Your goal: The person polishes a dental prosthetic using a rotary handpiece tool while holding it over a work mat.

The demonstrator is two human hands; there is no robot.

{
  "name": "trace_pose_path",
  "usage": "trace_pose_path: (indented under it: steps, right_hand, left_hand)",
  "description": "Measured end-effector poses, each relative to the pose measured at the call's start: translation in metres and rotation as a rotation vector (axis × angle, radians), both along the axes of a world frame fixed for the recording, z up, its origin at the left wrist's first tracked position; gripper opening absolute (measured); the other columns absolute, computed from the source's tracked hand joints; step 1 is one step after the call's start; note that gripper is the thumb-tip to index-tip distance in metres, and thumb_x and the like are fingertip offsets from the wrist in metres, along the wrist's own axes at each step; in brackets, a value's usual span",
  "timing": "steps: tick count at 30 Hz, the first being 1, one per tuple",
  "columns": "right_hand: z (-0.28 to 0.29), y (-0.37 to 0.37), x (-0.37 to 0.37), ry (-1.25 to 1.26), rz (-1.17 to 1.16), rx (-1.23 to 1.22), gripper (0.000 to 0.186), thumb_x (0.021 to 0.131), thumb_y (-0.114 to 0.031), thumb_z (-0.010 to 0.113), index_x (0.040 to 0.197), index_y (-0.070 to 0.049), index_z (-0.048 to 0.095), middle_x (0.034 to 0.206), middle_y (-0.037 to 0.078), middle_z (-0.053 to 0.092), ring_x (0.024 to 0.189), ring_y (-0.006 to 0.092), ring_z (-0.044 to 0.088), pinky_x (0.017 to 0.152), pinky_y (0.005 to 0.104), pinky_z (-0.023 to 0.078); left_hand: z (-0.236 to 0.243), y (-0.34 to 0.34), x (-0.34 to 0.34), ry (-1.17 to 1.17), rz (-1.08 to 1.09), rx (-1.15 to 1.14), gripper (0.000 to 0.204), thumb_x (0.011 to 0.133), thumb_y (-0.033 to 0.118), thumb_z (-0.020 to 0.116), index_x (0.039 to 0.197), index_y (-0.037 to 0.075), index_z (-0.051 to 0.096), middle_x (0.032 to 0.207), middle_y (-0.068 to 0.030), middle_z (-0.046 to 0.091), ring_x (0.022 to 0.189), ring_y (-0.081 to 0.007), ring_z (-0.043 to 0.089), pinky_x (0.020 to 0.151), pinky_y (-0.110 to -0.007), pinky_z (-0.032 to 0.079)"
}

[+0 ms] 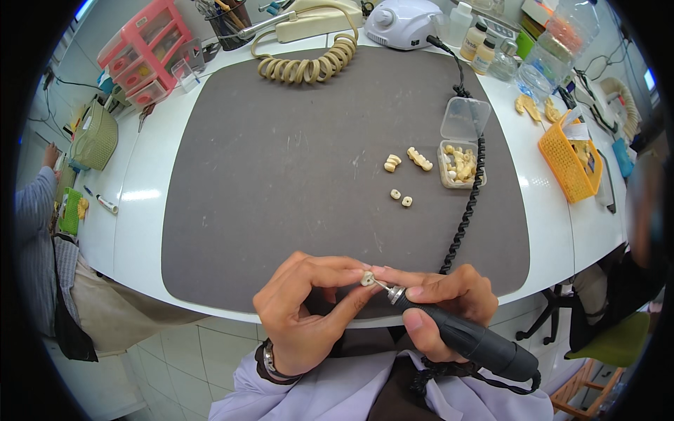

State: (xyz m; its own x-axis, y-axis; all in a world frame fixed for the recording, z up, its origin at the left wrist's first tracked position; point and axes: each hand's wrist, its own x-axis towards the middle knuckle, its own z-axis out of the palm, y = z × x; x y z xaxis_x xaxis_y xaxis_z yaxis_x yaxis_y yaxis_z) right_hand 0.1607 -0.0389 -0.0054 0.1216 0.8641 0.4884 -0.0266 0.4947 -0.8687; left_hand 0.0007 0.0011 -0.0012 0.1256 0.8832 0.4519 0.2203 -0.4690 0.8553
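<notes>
My left hand (316, 309) pinches a small cream tooth-shaped piece (368, 278) between thumb and fingers near the mat's front edge. My right hand (449, 302) is closed on a black rotary handpiece (477, 344), whose thin metal bit meets the piece; fingertips of both hands come close there. The handpiece's coiled black cord (465, 224) runs back over the dark grey mat (295, 161). Beyond my hands lie two small white tooth pieces (406, 201), two longer cream tooth pieces (420, 158) and an open clear box (461, 165) holding several more.
A white control unit (400, 28), small bottles (484, 56) and a beige coiled hose (305, 70) line the back. Pink drawers (140, 63) stand back left, an orange basket (569, 165) right. Other people (35, 231) are at both sides; a chair (625, 340) is at lower right.
</notes>
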Motion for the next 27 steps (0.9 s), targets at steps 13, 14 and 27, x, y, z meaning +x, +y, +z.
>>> trace_pose_path:
  steps: [13, 14, 27]
  right_hand:
    - [0.0025, 0.0003, 0.0028, -0.072, 0.053, -0.001, 0.026, 0.081, -0.009, 0.063, 0.091, 0.005, 0.044, 0.09, 0.039, 0.062, 0.092, 0.0428, 0.067, 0.082, 0.0463, 0.055]
    - [0.0023, 0.0005, 0.0018, -0.044, 0.049, 0.005, 0.027, 0.081, -0.009, 0.063, 0.092, 0.005, 0.044, 0.09, 0.039, 0.063, 0.094, 0.0427, 0.067, 0.084, 0.0475, 0.054]
    - [-0.002, 0.0019, -0.0011, 0.085, 0.014, 0.07, 0.028, 0.077, 0.001, 0.068, 0.099, 0.006, 0.053, 0.096, 0.035, 0.064, 0.098, 0.0397, 0.066, 0.087, 0.0475, 0.053]
  left_hand:
    - [0.0008, 0.002, -0.0005, 0.009, -0.027, 0.02, 0.024, 0.065, 0.0, 0.083, 0.081, 0.006, 0.066, 0.081, -0.0065, 0.071, 0.058, -0.0083, 0.053, 0.045, -0.02, 0.04]
    - [0.0011, 0.0021, -0.0001, 0.006, -0.03, 0.02, 0.024, 0.065, 0.0, 0.083, 0.081, 0.006, 0.066, 0.081, -0.0064, 0.071, 0.058, -0.0082, 0.053, 0.046, -0.02, 0.04]
    - [0.007, 0.0045, -0.0027, 0.083, -0.045, 0.023, 0.026, 0.067, -0.001, 0.081, 0.092, 0.004, 0.073, 0.086, -0.0052, 0.073, 0.06, -0.0106, 0.054, 0.048, -0.021, 0.041]
